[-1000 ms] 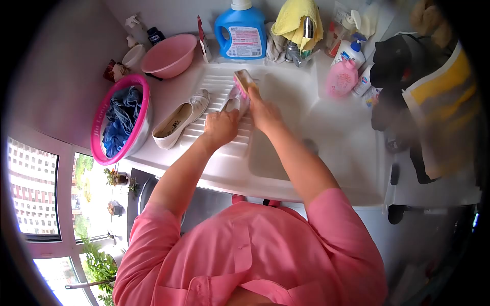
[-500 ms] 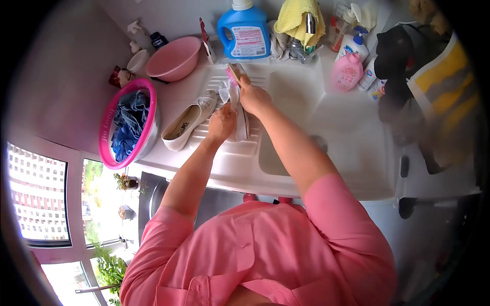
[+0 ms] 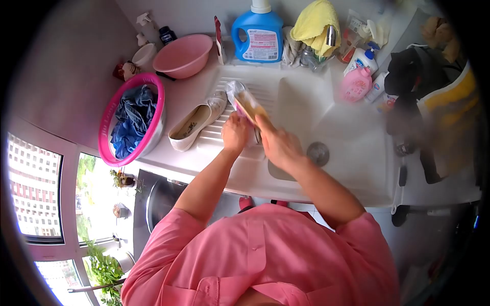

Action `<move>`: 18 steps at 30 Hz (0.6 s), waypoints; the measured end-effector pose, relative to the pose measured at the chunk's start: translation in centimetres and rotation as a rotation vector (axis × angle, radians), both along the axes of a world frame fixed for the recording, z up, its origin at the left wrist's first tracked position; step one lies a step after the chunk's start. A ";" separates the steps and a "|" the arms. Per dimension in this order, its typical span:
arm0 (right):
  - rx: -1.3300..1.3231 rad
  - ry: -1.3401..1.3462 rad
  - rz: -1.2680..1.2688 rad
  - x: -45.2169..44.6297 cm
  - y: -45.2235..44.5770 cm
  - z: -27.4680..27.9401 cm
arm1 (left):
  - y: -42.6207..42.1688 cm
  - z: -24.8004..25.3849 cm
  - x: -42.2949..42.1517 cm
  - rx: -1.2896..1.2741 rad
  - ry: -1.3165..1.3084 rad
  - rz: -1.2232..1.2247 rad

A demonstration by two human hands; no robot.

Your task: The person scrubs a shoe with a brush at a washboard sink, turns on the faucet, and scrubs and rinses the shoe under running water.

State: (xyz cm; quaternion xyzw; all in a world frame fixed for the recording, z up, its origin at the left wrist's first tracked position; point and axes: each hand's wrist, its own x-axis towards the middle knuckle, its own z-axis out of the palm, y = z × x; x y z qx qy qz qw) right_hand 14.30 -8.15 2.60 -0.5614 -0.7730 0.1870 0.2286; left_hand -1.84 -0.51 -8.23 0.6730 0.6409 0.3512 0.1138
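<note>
My right hand (image 3: 279,144) is closed on a scrub brush (image 3: 251,106) with a wood-coloured back and pinkish bristles, laid against a white shoe (image 3: 234,88). My left hand (image 3: 235,133) is closed on this shoe and steadies it on the ribbed drainboard (image 3: 214,133). Hand and brush hide most of the shoe; its pale toe shows beyond them. Just left of my left hand, the second white shoe (image 3: 196,124) lies with its opening up, touching neither hand.
To the left stands a pink-rimmed tub (image 3: 161,115) of dark blue clothes, with a pink basin (image 3: 182,57) behind. A blue detergent jug (image 3: 258,38), a yellow cloth (image 3: 312,25) and a pink bottle (image 3: 356,85) line the back. The sink (image 3: 352,148) opens on the right.
My right hand has drawn the brush down along the shoe, towards my body. The whole view has shifted slightly. My left hand stays on the shoe.
</note>
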 end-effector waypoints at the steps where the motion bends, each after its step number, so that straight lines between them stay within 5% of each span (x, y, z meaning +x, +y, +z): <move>1: 0.002 -0.023 0.006 -0.5 2.0 0.2 | -0.5 0.7 0.5 0.047 0.010 -0.024; 6: -0.001 -0.044 -0.063 -2.4 11.0 -1.8 | -0.7 1.9 1.8 -0.064 -0.059 0.080; 10: -0.108 -0.029 -0.097 -0.8 7.6 -1.0 | 0.9 0.0 3.7 0.000 -0.123 0.082; 12: -0.236 0.022 -0.092 1.6 4.6 -1.8 | 5.0 -5.7 4.3 0.017 -0.018 0.031; 18: -0.132 0.328 -0.205 6.6 -2.5 -5.9 | 6.8 -4.3 7.5 -0.093 0.007 0.081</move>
